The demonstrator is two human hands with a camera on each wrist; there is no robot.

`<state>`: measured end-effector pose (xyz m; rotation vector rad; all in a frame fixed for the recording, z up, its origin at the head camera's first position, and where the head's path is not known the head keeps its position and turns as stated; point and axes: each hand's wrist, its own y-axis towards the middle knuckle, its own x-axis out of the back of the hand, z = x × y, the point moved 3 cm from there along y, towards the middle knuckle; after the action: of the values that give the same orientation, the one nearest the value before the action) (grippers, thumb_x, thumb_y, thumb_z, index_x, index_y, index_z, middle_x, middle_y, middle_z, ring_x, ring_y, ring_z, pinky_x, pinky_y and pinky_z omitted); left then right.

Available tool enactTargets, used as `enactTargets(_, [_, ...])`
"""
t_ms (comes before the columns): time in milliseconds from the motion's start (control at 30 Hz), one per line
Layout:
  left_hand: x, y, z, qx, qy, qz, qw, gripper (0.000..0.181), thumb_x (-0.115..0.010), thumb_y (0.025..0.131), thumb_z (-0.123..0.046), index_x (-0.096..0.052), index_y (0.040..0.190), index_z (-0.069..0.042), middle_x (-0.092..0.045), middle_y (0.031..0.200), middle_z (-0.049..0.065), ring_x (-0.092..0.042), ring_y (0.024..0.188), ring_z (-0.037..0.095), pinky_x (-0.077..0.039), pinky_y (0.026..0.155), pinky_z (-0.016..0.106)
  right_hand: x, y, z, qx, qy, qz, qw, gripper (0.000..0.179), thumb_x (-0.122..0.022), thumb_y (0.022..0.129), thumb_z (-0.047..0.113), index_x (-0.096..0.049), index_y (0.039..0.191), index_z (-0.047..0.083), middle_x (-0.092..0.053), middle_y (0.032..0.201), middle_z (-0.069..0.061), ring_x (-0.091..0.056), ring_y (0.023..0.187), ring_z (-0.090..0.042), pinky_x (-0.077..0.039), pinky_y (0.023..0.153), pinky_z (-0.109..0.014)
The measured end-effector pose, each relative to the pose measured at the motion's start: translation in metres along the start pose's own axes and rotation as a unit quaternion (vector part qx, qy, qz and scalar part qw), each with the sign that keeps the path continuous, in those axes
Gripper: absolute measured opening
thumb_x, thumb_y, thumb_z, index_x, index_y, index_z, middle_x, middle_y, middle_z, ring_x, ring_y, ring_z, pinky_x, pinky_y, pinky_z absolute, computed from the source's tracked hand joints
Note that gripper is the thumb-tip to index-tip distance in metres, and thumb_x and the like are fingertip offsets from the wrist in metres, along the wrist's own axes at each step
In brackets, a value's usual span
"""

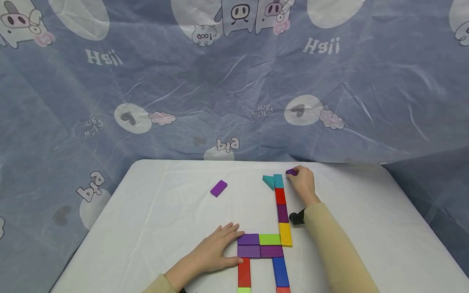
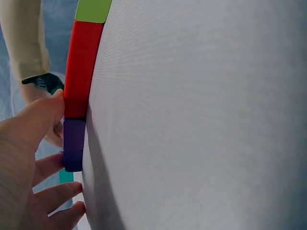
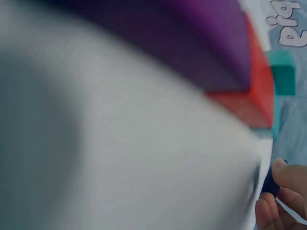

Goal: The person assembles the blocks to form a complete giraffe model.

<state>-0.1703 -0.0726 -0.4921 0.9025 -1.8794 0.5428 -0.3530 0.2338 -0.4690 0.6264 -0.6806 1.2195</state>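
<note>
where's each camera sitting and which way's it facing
Head: on the head, facing forward and down at the table; left hand, right hand, sleeves show.
Left wrist: worn there, looking at the red block; left hand, right arm show.
Right wrist: worn there, looking along a purple block; the right hand shows.
Head and left wrist share that red block.

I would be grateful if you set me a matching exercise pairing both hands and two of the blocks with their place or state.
Column one:
1. Right hand
2. Left hand
3. Yellow block
4. Teal triangle

Column two (sides as in the head view):
A. Thumb against a red block
B. Just left of the teal block at the far end
C. Pinching a purple block
D. Just right of a lime block

Pairs: 1-C, 2-A, 3-D, 4-B.
</note>
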Motion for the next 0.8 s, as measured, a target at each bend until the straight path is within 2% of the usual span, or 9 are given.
enactTargets(200, [0.000, 0.001, -0.001, 0.005, 0.000, 0.003, 1.0000, 0.069, -0.066, 0.087, -0.057, -0.049, 0.145, -0.023, -0.044, 0.154, 0.004, -0.037, 0.145, 0.025, -0.029, 0.120, 0.048, 0.001, -0.003, -0.008, 0.015, -0.014, -0.007, 0.9998, 0.041, -0.066, 0.092, 0.013, -0.059, 0.125, -0.010, -0.057, 0.117, -0.030, -0.055, 0.106, -0.042, -0.048, 0.100, -0.052])
enactTargets(400, [0.001, 0.000, -0.001, 0.002, -0.003, 0.000, 1.0000, 0.068, -0.066, 0.087, -0.056, -0.050, 0.144, -0.022, -0.045, 0.153, 0.006, -0.038, 0.144, 0.027, -0.030, 0.119, 0.049, 0.002, -0.011, -0.006, 0.046, -0.062, -0.034, 0.9965, 0.031, -0.064, 0.093, 0.013, -0.066, 0.117, -0.007, -0.061, 0.103, -0.027, -0.059, 0.092, -0.038, -0.054, 0.089, -0.049])
enactTargets(567, [0.002, -0.001, -0.001, -0.003, -0.004, -0.005, 1.0000, 0.068, -0.066, 0.088, -0.055, -0.050, 0.144, -0.021, -0.045, 0.153, 0.007, -0.039, 0.144, 0.028, -0.031, 0.118, 0.050, 0.000, -0.017, -0.001, 0.078, -0.094, -0.012, 0.9924, 0.035, -0.064, 0.093, 0.013, -0.065, 0.120, -0.010, -0.065, 0.105, -0.029, -0.063, 0.097, -0.041, -0.054, 0.092, -0.051])
enactTargets(800, [0.002, 0.000, -0.002, 0.003, -0.006, 0.003, 1.0000, 0.068, -0.066, 0.087, -0.054, -0.049, 0.144, -0.022, -0.044, 0.154, 0.006, -0.037, 0.145, 0.026, -0.029, 0.120, 0.048, -0.005, -0.014, -0.001, 0.079, -0.101, 0.002, 0.9917, 0.043, -0.064, 0.094, 0.019, -0.060, 0.128, -0.008, -0.061, 0.111, -0.031, -0.061, 0.100, -0.043, -0.052, 0.096, -0.052])
